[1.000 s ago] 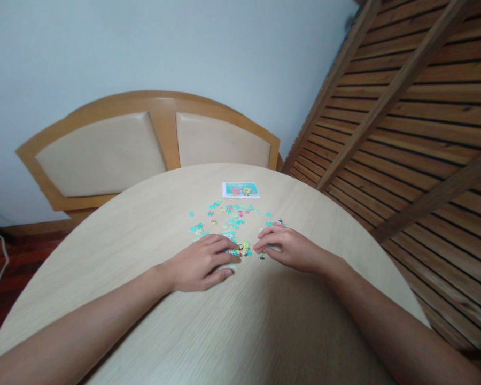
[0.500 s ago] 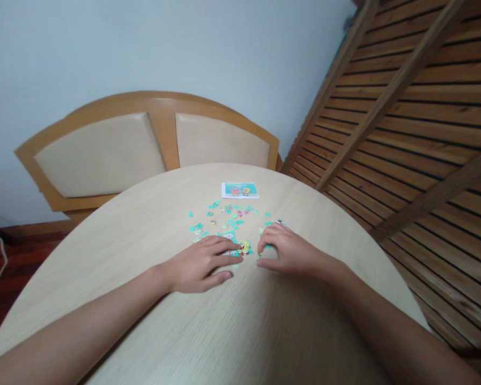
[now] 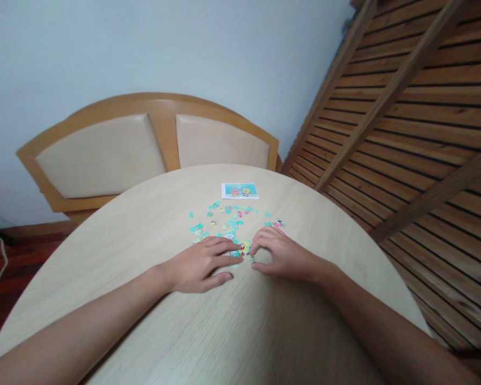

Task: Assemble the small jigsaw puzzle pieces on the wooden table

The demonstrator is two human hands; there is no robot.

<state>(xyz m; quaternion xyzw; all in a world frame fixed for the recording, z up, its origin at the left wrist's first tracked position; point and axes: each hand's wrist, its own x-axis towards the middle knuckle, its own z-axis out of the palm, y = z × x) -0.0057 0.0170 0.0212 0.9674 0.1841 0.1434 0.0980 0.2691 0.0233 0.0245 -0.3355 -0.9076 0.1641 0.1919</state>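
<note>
My left hand (image 3: 206,262) lies flat with fingers stretched over a joined patch of jigsaw puzzle (image 3: 244,246), which shows a yellow cartoon figure on turquoise. Part of that patch is hidden under the fingers. At its right edge, my right hand (image 3: 274,252) pinches a small puzzle piece (image 3: 253,259) between thumb and forefinger. Loose turquoise and pink puzzle pieces (image 3: 240,214) are scattered beyond both hands. Just past my right knuckles lies a cluster of pink and white pieces (image 3: 279,223).
A picture card (image 3: 240,191) with cartoon figures lies toward the far side of the round wooden table (image 3: 144,321). Behind the table stands a padded wooden chair back (image 3: 168,131) against the wall. A slatted wooden screen (image 3: 404,133) rises on the right.
My right hand has moved left with the puzzle piece, up to the edge of the joined patch. More of the pink cluster shows behind it. My left hand stays in place.
</note>
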